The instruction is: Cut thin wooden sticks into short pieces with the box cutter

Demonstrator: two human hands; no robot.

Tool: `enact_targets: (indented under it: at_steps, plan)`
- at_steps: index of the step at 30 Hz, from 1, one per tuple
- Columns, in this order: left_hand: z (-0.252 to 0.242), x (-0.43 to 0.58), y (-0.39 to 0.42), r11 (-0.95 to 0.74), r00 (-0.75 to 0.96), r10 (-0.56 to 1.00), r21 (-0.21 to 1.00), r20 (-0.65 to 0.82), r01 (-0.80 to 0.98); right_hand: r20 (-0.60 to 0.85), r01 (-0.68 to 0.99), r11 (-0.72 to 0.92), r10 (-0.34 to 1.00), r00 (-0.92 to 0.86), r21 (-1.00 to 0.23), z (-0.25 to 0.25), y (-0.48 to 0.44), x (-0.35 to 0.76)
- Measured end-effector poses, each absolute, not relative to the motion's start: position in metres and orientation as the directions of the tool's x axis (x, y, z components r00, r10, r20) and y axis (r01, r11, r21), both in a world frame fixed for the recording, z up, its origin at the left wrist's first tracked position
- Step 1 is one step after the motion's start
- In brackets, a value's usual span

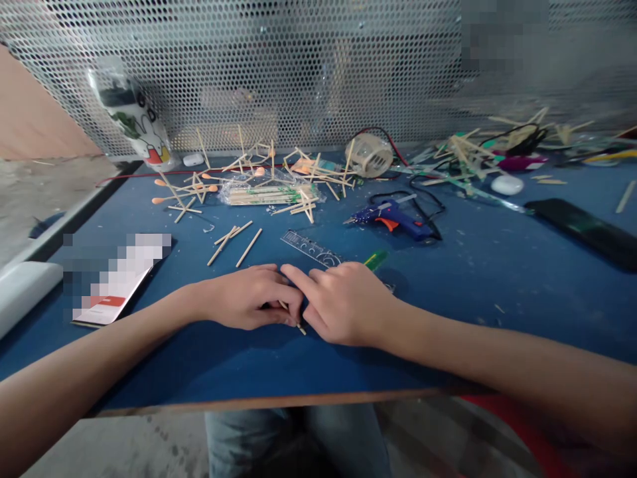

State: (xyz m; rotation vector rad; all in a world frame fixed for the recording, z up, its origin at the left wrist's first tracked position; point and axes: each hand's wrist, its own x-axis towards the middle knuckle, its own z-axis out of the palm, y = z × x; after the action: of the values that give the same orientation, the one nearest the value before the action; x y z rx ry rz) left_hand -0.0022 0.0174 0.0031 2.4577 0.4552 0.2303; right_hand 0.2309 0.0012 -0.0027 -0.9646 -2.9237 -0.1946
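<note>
Near the table's front edge, my left hand [253,297] is closed in a pinch on a thin wooden stick [301,328], whose lower end shows past the fingertips. My right hand [348,302] meets it from the right, index finger stretched to the left hand's knuckles and the other fingers curled; what they hold, if anything, is hidden. Behind the right hand a green-yellow handle [376,259] pokes out, and I cannot tell whether it is held. A clear ruler [309,248] lies just beyond both hands. Several loose sticks [247,247] lie beyond the left hand.
A blue glue gun [393,218] with its cord lies at centre right. Stick frames [192,192] and a bag of sticks [263,194] line the back. A phone [124,279] is at left, a black case [582,232] at right, a bottle [134,119] against the mesh screen [298,66].
</note>
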Motion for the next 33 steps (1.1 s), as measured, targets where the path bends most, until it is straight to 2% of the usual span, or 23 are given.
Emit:
enact_targets:
  at_steps: [4,10,17,22,33]
  plan:
    - [0.003,-0.003,0.017,-0.729,0.925,0.377,0.63,0.043,0.268,0.081,0.55,0.827,0.544,-0.835,0.112,0.0,0.01,0.233]
    - [0.005,-0.002,0.016,-0.725,0.922,0.385,0.626,0.023,0.287,0.111,0.633,0.757,0.623,-0.774,0.164,-0.004,0.003,0.231]
    - [0.004,-0.002,0.014,-0.732,0.916,0.399,0.615,0.039,0.292,0.05,0.565,0.825,0.563,-0.825,0.021,0.004,0.021,0.235]
    - [0.001,-0.004,0.013,-0.74,0.9,0.432,0.592,0.055,0.319,0.064,0.521,0.852,0.524,-0.849,-0.054,0.0,0.024,0.235]
    - [0.0,-0.004,0.014,-0.734,0.906,0.422,0.6,0.033,0.32,0.07,0.549,0.836,0.546,-0.835,0.018,0.0,0.015,0.231]
